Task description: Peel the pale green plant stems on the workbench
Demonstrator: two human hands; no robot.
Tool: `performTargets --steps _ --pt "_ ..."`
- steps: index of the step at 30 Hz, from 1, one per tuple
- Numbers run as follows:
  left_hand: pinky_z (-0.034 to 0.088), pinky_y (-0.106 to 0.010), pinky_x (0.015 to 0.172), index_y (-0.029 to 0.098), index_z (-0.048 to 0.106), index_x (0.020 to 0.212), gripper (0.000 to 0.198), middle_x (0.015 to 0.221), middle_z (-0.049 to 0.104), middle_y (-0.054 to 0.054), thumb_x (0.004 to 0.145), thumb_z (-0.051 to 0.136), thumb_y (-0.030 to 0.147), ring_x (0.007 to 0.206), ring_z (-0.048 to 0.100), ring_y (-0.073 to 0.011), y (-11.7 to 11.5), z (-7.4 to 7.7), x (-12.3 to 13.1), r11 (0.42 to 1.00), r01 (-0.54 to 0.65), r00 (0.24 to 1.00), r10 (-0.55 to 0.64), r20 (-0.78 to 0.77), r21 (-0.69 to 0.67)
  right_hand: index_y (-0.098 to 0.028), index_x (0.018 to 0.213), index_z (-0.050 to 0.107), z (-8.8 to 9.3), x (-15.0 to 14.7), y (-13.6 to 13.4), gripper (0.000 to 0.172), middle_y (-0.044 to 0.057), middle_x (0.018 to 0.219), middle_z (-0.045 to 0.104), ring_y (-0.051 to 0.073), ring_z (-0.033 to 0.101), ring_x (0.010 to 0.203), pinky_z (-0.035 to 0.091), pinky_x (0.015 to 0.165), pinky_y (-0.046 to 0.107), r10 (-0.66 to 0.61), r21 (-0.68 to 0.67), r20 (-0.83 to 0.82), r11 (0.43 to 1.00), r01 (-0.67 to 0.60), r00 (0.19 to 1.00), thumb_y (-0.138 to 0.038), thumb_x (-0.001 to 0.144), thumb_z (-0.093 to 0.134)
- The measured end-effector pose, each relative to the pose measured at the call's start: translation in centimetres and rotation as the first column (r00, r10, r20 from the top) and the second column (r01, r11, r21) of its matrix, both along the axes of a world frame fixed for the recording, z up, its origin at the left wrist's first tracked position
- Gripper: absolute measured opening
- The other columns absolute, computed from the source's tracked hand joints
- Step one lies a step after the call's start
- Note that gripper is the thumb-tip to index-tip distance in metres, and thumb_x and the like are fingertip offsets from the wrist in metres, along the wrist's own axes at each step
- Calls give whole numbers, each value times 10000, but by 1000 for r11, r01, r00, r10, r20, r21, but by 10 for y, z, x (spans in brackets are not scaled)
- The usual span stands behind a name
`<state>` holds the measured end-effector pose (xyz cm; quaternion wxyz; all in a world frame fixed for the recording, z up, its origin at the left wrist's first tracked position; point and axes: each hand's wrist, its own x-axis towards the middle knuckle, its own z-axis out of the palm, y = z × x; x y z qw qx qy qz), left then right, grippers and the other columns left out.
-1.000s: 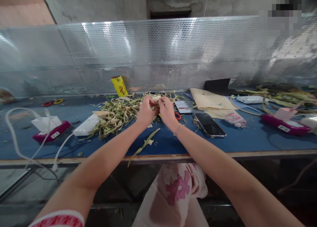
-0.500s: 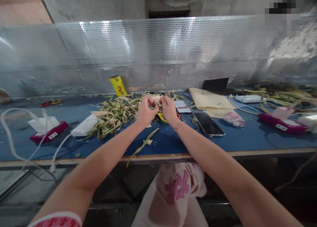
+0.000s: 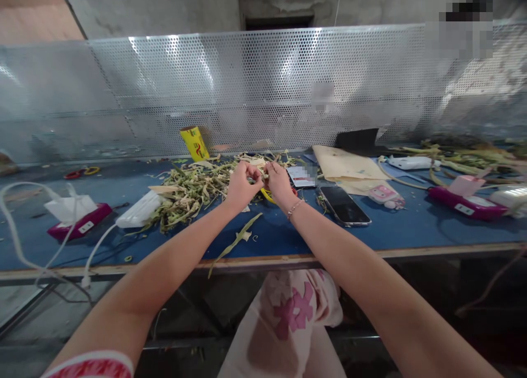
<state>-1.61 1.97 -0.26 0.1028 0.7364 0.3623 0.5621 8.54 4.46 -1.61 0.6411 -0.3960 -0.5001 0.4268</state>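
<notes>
A heap of dried green and tan plant scraps (image 3: 187,194) lies on the blue tabletop, beside and behind my hands. My left hand (image 3: 244,187) has its fingers curled toward the thumb in a pinch. Close to its right, my right hand (image 3: 278,184) is also closed, fingertips together. Something small and pale shows at the fingertips, too small to name. Yellow-handled scissors (image 3: 268,195) lie partly hidden beneath my right hand. A long green leaf strip (image 3: 236,240) rests nearer the table's front edge.
A phone (image 3: 345,205), a pink case (image 3: 385,194) and brown paper (image 3: 348,164) lie at right. Magenta power strips (image 3: 80,224) sit on both sides, and a white charger (image 3: 140,210) at left. A yellow carton (image 3: 195,144) stands before the perforated metal screen (image 3: 247,92).
The whole view has shifted slightly. My right hand's fingers have moved a little beside my left hand; both hands stay over the same spot.
</notes>
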Motion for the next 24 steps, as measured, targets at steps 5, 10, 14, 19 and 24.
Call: performTargets --steps 5,10,14,19,24 --pt "436 -248 644 207 303 705 258 661 503 31 605 523 116 620 521 -94 3 -1 -2 997 82 995 -82 58 -1 -209 626 375 3 1 -4 281 -41 527 349 80 331 430 296 422 232 26 30 -26 999 -25 999 -439 780 419" --pt "448 -237 655 188 376 780 224 713 527 8 624 520 115 670 546 -97 7 -3 -4 984 172 975 -162 149 -52 -210 646 383 4 4 -6 325 -56 516 318 66 299 415 266 412 215 28 165 36 986 -34 999 -506 775 422" --pt "443 -233 618 169 472 767 126 718 538 -13 666 547 175 659 537 -109 4 -2 -4 994 98 995 -97 39 -43 -209 642 376 2 3 -6 326 -65 506 296 60 278 397 251 400 214 50 192 6 980 -50 999 -499 786 418" --pt "432 -241 618 164 545 700 67 704 566 -23 726 520 220 654 523 -121 3 1 -5 997 -18 997 24 -78 78 -211 639 372 1 3 -4 329 -69 486 298 59 294 384 258 391 209 61 199 -21 978 -56 998 -500 787 427" --pt "392 -242 591 171 506 653 122 644 525 -14 760 486 227 621 479 -124 6 1 -8 985 -45 978 77 -194 164 -209 638 385 2 3 -6 310 -70 478 311 62 303 383 259 396 214 56 210 8 976 -56 998 -475 792 427"
